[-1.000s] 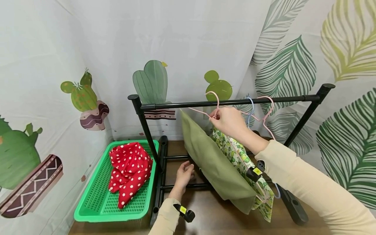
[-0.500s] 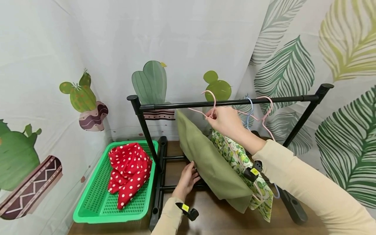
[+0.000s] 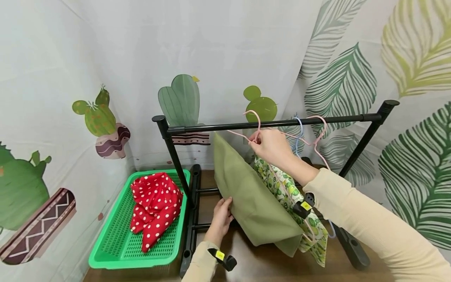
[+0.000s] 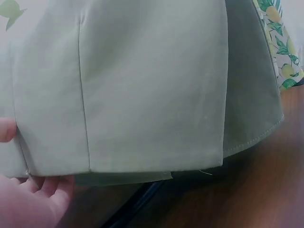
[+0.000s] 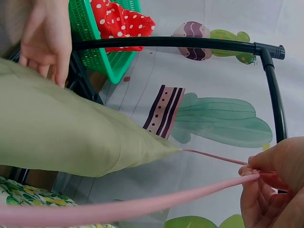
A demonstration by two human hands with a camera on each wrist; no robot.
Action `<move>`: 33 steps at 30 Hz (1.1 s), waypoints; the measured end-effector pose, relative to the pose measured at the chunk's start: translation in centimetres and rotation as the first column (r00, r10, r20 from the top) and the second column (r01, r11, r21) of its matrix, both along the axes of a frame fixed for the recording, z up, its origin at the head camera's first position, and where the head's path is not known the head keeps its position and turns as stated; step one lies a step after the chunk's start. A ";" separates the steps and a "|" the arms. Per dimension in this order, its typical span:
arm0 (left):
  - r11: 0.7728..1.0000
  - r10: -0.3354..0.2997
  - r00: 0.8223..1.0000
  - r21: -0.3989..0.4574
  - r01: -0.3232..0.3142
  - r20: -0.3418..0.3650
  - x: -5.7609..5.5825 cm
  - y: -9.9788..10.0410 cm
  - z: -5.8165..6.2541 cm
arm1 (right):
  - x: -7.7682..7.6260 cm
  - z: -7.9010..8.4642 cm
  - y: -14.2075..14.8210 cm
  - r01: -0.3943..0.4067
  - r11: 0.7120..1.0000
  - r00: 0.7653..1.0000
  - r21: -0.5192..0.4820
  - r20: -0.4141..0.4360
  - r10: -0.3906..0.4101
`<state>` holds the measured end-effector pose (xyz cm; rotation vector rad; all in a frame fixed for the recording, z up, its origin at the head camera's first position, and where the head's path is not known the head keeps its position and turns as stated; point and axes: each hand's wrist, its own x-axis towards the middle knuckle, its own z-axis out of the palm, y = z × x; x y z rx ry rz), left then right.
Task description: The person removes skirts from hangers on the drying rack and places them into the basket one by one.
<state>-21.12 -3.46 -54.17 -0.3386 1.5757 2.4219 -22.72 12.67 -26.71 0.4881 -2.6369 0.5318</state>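
My right hand (image 3: 273,145) pinches the neck of a pink clothes hanger (image 3: 258,117) at the black rod, and the hook rises above the rod. An olive-green garment (image 3: 250,196) hangs slanted from this hanger, one arm of which runs into the cloth's pointed upper corner in the right wrist view. Low on the garment's left side, my left hand (image 3: 220,219) pinches its edge. The left wrist view shows the thumb (image 4: 6,129) on the front of the cloth and the fingers under the hem. Behind hangs a lemon-print garment (image 3: 278,176).
The black garment rack (image 3: 218,127) spans the middle of the wooden table (image 3: 253,266). A blue hanger (image 3: 300,129) and another pink hanger (image 3: 321,133) hang farther right on it. At left, a green basket (image 3: 105,246) holds a red polka-dot cloth (image 3: 155,203).
My left hand has come up to the olive-green garment and taken hold of its edge, which has spread toward the left. My right hand has shifted slightly left with the hanger.
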 end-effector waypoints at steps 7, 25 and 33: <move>0.985 0.098 0.994 -0.137 -0.103 -0.045 0.8 -0.9 1.0 | -0.5 -0.3 0.2 0.032 0.999 0.999 -0.006 0.018 -0.032; 0.916 -0.052 0.988 -0.400 -0.010 -0.144 1.2 -3.7 4.0 | -0.8 -0.5 0.9 0.066 0.997 0.997 -0.037 0.053 -0.064; 0.875 -0.101 0.981 -0.484 0.010 -0.163 0.9 -4.9 4.2 | -0.6 -0.6 1.1 0.052 0.998 0.998 -0.018 0.024 -0.051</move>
